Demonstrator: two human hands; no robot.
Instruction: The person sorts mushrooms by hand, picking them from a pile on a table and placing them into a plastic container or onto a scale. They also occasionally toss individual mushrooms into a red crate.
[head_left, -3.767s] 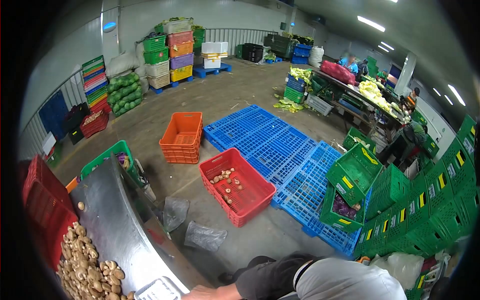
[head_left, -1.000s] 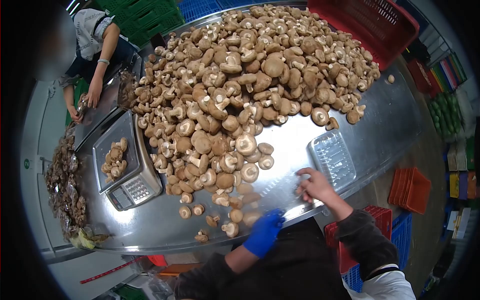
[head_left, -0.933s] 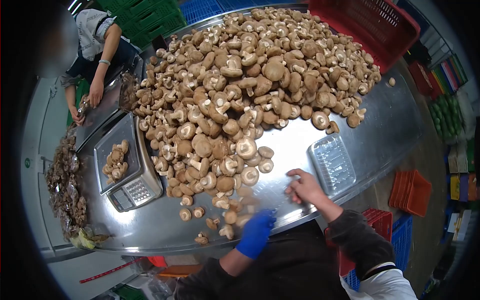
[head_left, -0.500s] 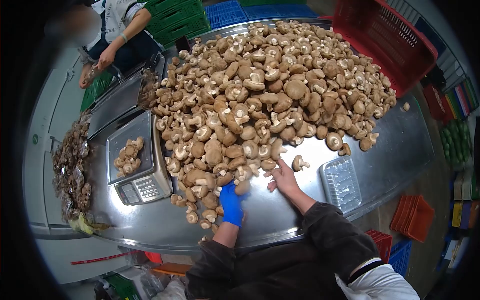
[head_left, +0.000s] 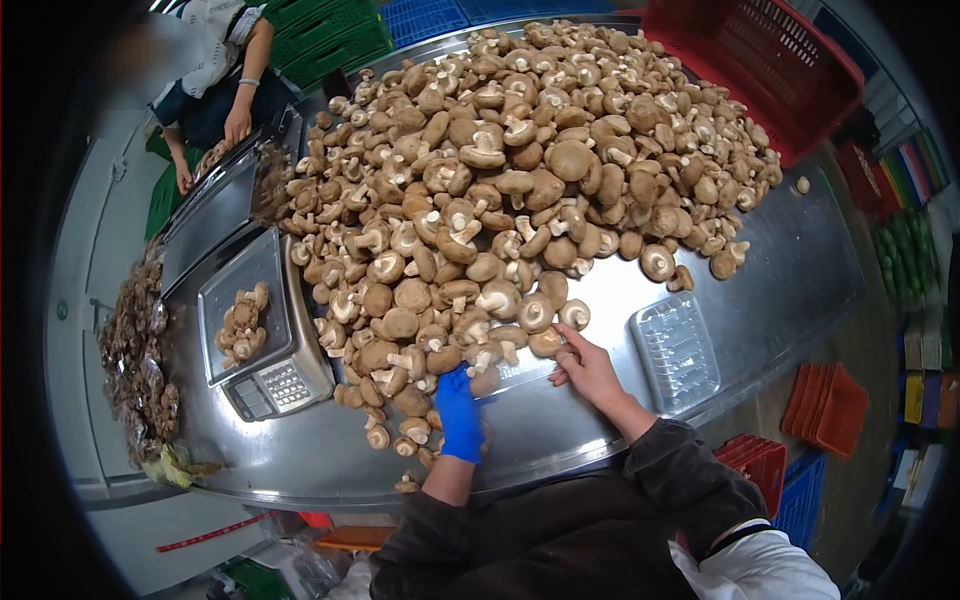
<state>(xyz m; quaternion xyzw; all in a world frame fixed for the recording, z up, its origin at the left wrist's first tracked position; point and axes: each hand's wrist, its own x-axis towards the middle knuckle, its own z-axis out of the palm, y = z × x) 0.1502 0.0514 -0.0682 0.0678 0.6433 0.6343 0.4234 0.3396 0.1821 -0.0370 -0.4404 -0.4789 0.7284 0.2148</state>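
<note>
A large heap of brown-capped shiitake mushrooms (head_left: 520, 190) covers much of the steel table. My left hand (head_left: 460, 415), in a blue glove, is at the heap's near edge, its fingers curled around a mushroom (head_left: 485, 381); other mushrooms partly hide the fingertips. Bare, my right hand (head_left: 592, 372) reaches in from the right, with its fingertips closed at a small mushroom (head_left: 546, 343). Just beyond those fingertips lies another mushroom (head_left: 574, 314), pale underside up. To the right of this hand rests a clear plastic tray (head_left: 676, 355).
On the left stands a scale (head_left: 270, 385) with several mushrooms (head_left: 242, 325) on its pan. Bagged mushrooms (head_left: 130, 350) line the far-left edge. A red crate (head_left: 765, 75) leans at the back right. Across the table, a co-worker's hands (head_left: 237, 122) are near another scale.
The view has shifted slightly. The loose mushroom right of my right hand is no longer there, and mushrooms now sit at its fingertips. The co-worker's hands have lowered towards the other scale.
</note>
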